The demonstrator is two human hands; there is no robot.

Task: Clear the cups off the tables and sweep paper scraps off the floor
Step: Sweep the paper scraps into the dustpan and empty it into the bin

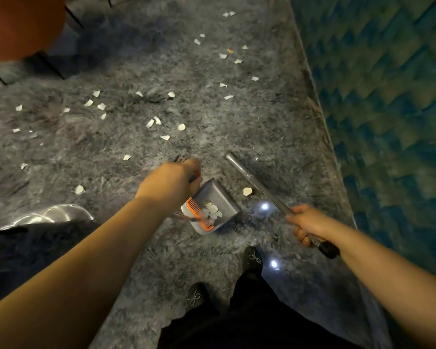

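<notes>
- the left hand (pixel 173 181) curls around a thin handle above the grey dustpan (pixel 213 204), fingers closed on it; the handle itself is mostly hidden by the hand.
- the dustpan sits just below and right of that grip, on the grey floor (pixel 126 71), with an orange comb (pixel 199 215) on its near edge and a few white scraps inside.
- the right hand (pixel 310 225) wraps tightly around a metal pole (pixel 252 182), which runs up and left from the grip; its black end cap sticks out behind the wrist.
- one paper scrap (pixel 247 191) lies between the dustpan and the pole.
- more paper scraps (pixel 151 123) are scattered well beyond both hands.
</notes>
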